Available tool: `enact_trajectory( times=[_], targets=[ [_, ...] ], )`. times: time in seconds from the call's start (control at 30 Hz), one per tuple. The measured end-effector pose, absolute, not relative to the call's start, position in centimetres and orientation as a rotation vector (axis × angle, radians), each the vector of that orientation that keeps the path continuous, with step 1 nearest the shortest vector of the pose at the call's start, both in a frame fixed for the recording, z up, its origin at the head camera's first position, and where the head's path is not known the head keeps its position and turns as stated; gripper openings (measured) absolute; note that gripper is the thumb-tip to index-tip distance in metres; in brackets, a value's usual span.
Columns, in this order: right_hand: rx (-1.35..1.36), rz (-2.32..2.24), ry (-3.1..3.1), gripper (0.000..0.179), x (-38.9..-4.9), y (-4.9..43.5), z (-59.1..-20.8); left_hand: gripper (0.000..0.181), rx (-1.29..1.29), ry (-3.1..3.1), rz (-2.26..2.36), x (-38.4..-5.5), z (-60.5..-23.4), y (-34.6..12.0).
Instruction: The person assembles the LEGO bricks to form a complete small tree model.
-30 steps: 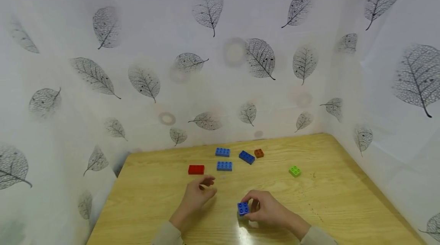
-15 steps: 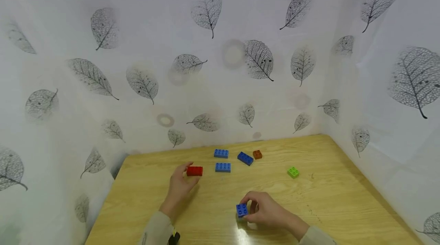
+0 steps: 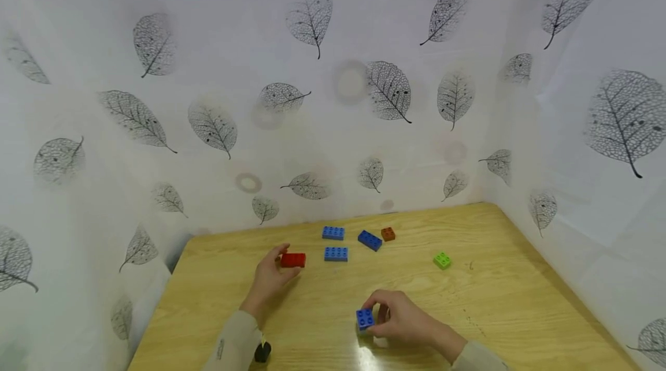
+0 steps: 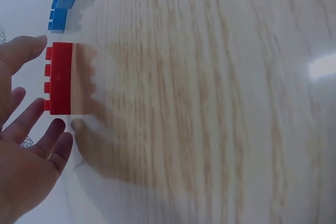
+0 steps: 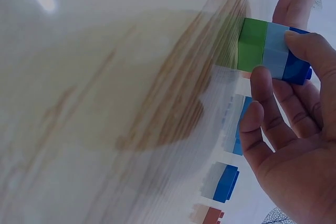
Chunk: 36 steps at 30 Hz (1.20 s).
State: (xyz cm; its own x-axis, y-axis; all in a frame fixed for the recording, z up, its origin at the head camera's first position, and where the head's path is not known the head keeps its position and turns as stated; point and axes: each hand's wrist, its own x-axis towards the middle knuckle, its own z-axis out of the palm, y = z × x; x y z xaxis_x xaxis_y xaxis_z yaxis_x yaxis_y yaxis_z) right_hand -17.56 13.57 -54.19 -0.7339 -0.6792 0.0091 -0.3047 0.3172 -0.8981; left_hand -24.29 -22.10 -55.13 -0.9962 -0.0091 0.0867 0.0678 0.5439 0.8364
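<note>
My left hand [image 3: 267, 279] curves around the red brick [image 3: 293, 260] on the table's left side. In the left wrist view, the thumb is just past one end of the red brick [image 4: 61, 78] and an index finger reaches behind it; no firm pinch shows. Near the front, my right hand [image 3: 403, 316] pinches a stack of toy building bricks [image 3: 365, 319] between thumb and fingers. The right wrist view shows this stack as a green brick [image 5: 252, 44] at the bottom, light blue in the middle and dark blue on top.
Two lighter blue bricks [image 3: 336, 254] lie right of the red one. A dark blue brick [image 3: 370, 240] and a small brown-orange brick [image 3: 388, 234] are at the back. Farther right is a lime green brick [image 3: 442, 260]. A leaf-patterned curtain [image 3: 333, 128] encloses the wooden table [image 3: 218, 301].
My left hand has moved left and away from me, from beside the red brick to around it. The right hand keeps its hold on the stack in nearly the same place.
</note>
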Motion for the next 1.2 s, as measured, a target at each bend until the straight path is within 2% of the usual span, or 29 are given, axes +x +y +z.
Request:
enact_trajectory(
  times=[0.3,0.73,1.1,1.2],
  targets=[
    [-0.886,-1.385,2.235,0.025,-17.6,13.6,-54.2,0.071,0.018,-2.657,-1.663,-24.3,-55.0,-21.9],
    [-0.888,-1.376,2.242,0.026,-17.6,13.5,-54.2,0.061,-0.09,-2.709,-1.398,-25.2,-56.0,-22.5],
    [-0.886,-1.376,2.237,0.025,-17.6,13.5,-54.4,0.037,-0.163,-2.766,-1.167,-25.4,-56.3,-22.6],
    [-0.875,-1.371,2.243,0.025,-17.7,13.5,-54.3,0.035,-0.15,-2.774,-1.211,-25.4,-56.2,-22.6]
  ],
)
